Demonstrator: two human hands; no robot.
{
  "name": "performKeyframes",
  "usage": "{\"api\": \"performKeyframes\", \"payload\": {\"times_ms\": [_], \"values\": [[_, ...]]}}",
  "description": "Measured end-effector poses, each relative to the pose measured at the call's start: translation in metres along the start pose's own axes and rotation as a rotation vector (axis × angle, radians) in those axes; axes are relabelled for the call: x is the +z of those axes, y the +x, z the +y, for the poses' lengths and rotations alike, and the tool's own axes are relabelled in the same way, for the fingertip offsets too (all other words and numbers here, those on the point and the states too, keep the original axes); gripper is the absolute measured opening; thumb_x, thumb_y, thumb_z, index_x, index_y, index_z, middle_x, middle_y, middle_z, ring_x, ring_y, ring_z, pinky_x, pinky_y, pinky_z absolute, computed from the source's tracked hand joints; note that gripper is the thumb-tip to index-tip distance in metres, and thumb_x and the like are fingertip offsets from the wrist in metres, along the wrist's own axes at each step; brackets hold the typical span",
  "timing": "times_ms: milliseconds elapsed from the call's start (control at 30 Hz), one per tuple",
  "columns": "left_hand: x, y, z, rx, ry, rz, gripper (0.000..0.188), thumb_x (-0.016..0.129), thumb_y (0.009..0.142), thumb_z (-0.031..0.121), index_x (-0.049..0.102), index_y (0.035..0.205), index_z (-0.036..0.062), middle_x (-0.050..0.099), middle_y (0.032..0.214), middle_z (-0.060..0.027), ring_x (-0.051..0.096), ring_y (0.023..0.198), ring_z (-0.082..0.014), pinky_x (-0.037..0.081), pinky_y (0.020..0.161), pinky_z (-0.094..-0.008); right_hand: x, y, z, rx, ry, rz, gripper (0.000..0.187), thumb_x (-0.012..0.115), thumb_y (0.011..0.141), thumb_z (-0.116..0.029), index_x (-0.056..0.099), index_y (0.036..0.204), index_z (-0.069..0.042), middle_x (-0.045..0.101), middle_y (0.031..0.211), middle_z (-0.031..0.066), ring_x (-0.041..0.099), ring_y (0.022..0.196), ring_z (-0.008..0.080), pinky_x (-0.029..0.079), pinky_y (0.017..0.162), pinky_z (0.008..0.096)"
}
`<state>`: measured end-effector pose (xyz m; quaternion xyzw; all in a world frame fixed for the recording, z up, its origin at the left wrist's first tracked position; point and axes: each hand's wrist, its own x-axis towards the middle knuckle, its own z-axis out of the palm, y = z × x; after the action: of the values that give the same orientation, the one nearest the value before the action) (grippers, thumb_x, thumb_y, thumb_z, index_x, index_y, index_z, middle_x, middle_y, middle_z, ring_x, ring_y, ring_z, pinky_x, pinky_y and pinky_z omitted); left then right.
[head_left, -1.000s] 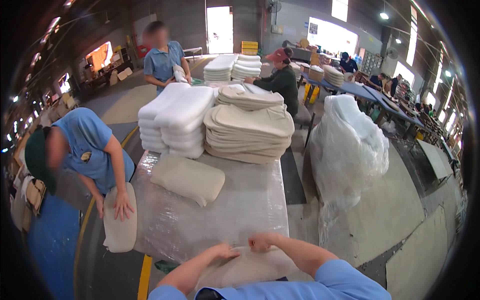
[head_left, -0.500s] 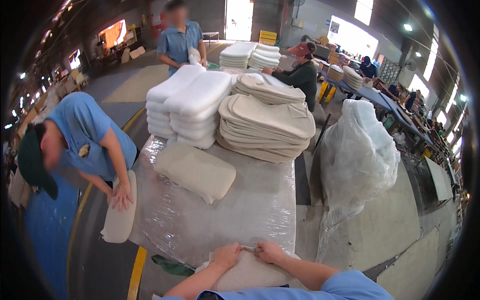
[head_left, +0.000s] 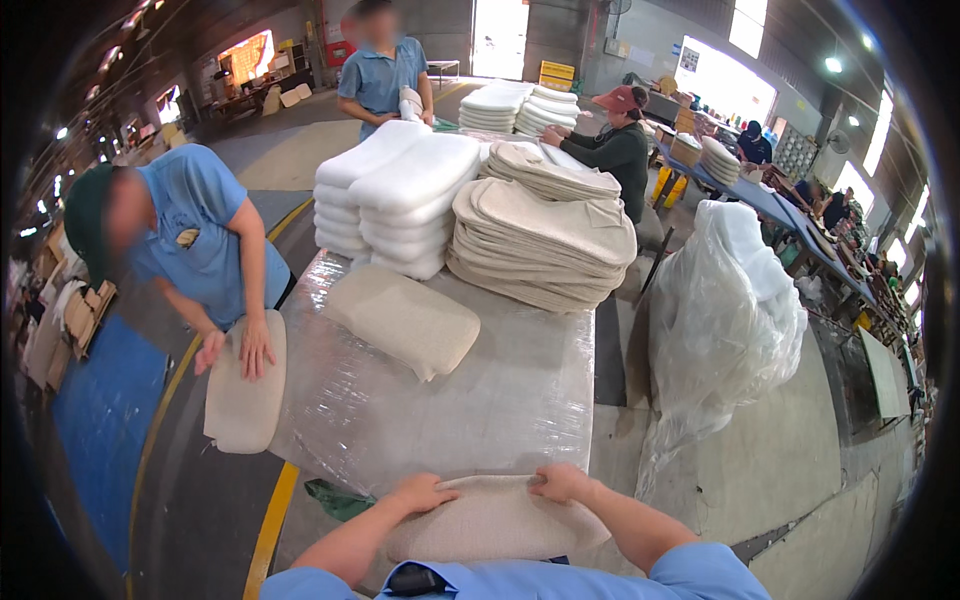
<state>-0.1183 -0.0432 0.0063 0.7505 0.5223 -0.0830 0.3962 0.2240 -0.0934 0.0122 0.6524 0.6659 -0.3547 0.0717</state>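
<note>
A beige fabric-covered cushion [head_left: 498, 525] lies at the near edge of the plastic-wrapped table [head_left: 500, 405], close to my body. My left hand [head_left: 422, 492] pinches the far left part of its cover edge. At the far right part of that edge, my right hand [head_left: 562, 483] grips the fabric with curled fingers. Between them the edge runs nearly straight. Another beige covered cushion [head_left: 405, 318] rests on the table farther away, slightly left.
White foam pads [head_left: 400, 190] and beige covers [head_left: 540, 245] are stacked at the table's far end. At left a co-worker [head_left: 205, 230] presses on a beige cushion [head_left: 245, 400]. Two more people stand beyond the stacks. A plastic-wrapped bundle [head_left: 720, 330] stands right of the table.
My hands have moved apart along the cover's edge, from nearly together at the middle to its two sides. The left co-worker has lifted one hand off their cushion.
</note>
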Motion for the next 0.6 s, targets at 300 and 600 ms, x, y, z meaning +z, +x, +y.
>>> {"api": "performKeyframes", "payload": {"times_ms": [300, 600], "values": [[0.021, 0.008, -0.004, -0.22, -0.055, 0.29, 0.046, 0.056, 0.107, 0.047, 0.077, 0.116, 0.0076, 0.077, 0.116, -0.0214, 0.072, 0.11, -0.0437, 0.054, 0.095, -0.056, 0.005, 0.001, -0.018, 0.139, 0.098, 0.257, 0.034, 0.071, 0.097, -0.035, 0.07, 0.118, -0.009, 0.077, 0.115, 0.02, 0.073, 0.109, 0.0422, 0.057, 0.092, 0.0522], [0.029, 0.019, -0.006, -0.228, -0.147, 0.367, 0.042, 0.052, 0.11, 0.044, 0.073, 0.108, 0.0074, 0.077, 0.11, -0.0204, 0.071, 0.108, -0.0452, 0.054, 0.089, -0.0595, 0.031, 0.021, -0.002, 0.048, 0.283, 0.436, 0.021, 0.078, 0.091, -0.019, 0.064, 0.102, -0.007, 0.074, 0.094, 0.0226, 0.072, 0.092, 0.0444, 0.055, 0.078, 0.0521]]}}
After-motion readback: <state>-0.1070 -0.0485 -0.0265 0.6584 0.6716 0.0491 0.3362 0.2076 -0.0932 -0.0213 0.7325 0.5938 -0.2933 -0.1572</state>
